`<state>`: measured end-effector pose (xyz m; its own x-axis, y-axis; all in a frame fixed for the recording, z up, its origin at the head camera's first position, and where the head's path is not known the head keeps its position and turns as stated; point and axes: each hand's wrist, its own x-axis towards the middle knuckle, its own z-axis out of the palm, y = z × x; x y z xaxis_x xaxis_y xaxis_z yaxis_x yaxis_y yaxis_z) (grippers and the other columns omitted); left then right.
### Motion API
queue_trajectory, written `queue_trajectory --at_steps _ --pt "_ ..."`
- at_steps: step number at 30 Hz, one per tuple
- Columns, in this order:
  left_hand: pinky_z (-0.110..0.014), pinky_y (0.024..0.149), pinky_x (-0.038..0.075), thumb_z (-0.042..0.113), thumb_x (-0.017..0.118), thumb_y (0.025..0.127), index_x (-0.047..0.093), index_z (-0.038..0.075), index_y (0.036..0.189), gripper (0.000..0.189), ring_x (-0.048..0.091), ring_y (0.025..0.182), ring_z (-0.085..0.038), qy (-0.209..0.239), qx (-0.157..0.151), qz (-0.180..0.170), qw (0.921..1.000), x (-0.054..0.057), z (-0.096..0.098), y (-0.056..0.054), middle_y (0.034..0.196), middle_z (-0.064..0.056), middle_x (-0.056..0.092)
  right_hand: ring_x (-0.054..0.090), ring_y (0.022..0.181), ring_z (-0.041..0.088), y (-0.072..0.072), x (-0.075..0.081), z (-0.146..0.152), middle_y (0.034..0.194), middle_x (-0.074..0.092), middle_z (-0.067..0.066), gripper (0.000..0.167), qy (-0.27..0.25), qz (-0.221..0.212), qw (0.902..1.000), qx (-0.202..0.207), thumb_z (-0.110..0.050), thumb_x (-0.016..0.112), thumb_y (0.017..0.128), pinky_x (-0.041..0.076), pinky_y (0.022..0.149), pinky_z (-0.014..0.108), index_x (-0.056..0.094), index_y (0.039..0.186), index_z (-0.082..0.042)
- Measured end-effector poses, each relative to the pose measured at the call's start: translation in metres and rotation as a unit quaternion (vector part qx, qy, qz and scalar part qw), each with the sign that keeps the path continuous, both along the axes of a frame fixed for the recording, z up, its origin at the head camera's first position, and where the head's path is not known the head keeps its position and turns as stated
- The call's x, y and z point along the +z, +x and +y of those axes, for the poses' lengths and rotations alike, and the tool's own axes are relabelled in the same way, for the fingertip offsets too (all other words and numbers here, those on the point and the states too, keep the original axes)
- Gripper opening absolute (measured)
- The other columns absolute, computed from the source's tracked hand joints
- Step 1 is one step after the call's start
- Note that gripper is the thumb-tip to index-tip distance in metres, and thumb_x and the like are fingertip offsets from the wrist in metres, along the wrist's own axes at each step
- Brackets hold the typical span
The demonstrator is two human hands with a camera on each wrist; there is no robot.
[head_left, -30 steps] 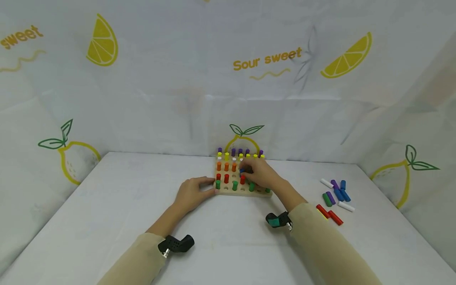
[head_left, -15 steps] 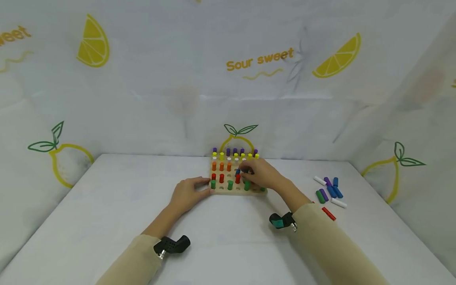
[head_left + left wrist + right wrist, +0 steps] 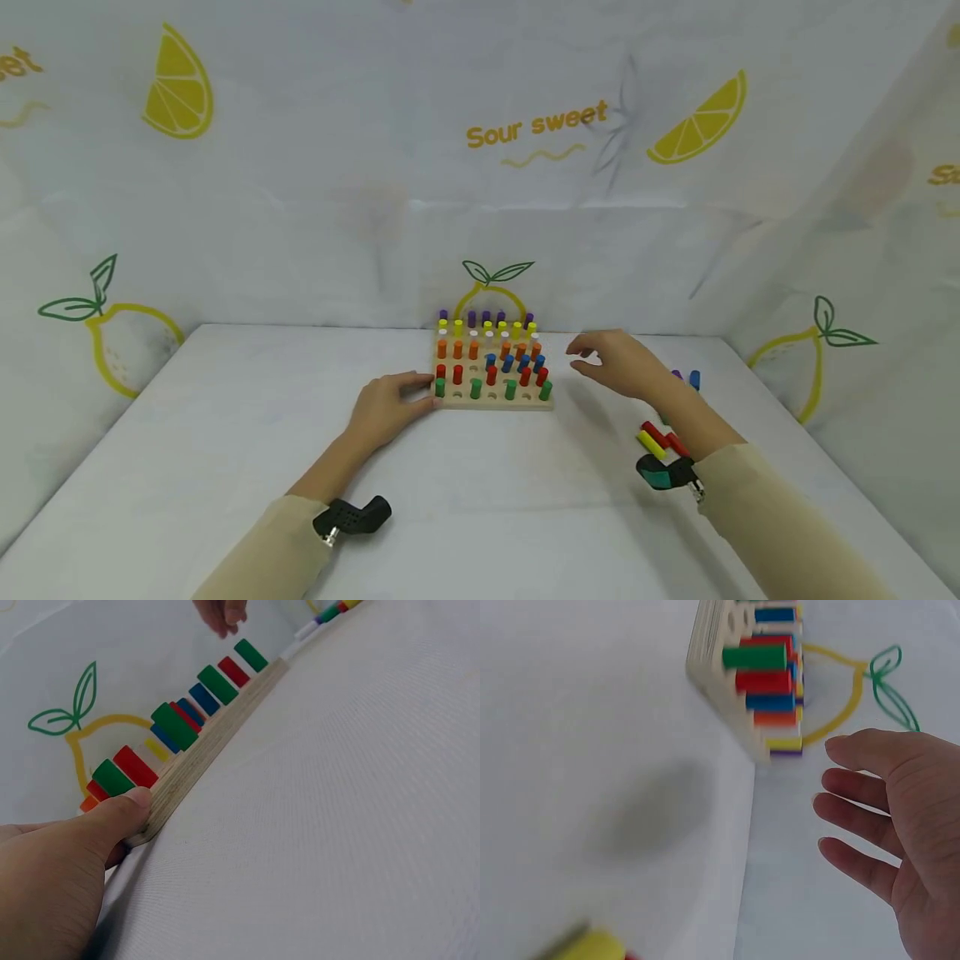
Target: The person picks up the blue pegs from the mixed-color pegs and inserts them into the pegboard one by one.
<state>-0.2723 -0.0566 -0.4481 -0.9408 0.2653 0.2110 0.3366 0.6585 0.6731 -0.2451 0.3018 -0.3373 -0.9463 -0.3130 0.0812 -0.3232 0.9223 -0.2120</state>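
A wooden pegboard [image 3: 491,402] stands on the white table, with rows of purple, yellow, white, orange, blue [image 3: 508,364], red and green pegs [image 3: 511,390]. Some holes in the front rows hold no peg. At its left front corner my left hand [image 3: 386,408] grips the edge; the left wrist view shows the thumb [image 3: 129,814] on the corner, the fingers mostly hidden behind. My right hand [image 3: 618,362] hovers right of the board, apart from it. In the right wrist view its fingers [image 3: 859,817] are loosely bent and hold nothing.
Loose pegs lie on the right of the table: a yellow one [image 3: 651,445], red ones [image 3: 655,434], a blue one [image 3: 695,381] and others partly hidden by the right forearm. A white cloth with lemon prints [image 3: 420,167] hangs behind the table.
My right hand has let go of a blue peg, which now stands in the board, and has moved right. My left hand keeps its grip. The head view has shifted slightly.
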Motion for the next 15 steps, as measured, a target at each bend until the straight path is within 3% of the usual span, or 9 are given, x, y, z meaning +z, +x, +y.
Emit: queue_trajectory --at_steps 6,15 --pt "-0.055 0.112 0.045 0.045 0.077 0.087 0.072 0.022 0.127 0.046 0.06 0.132 -0.034 -0.001 0.002 0.004 1.0 -0.002 -0.001 -0.001 0.136 -0.011 0.068 0.069 0.102 0.032 0.013 -0.001 0.046 0.108 0.075 0.01 0.022 0.014 0.007 0.9997 -0.02 -0.016 0.07 0.095 0.06 0.089 0.049 0.073 0.114 -0.006" --pt "-0.057 0.111 0.045 0.046 0.077 0.087 0.072 0.021 0.127 0.047 0.06 0.132 -0.034 0.0 -0.003 0.011 0.9999 -0.004 -0.002 -0.002 0.136 -0.011 0.067 0.066 0.086 0.021 0.031 -0.007 0.11 0.095 0.075 0.007 0.018 0.026 0.01 0.998 -0.057 -0.013 0.07 0.093 0.062 0.077 0.042 0.074 0.108 -0.002"
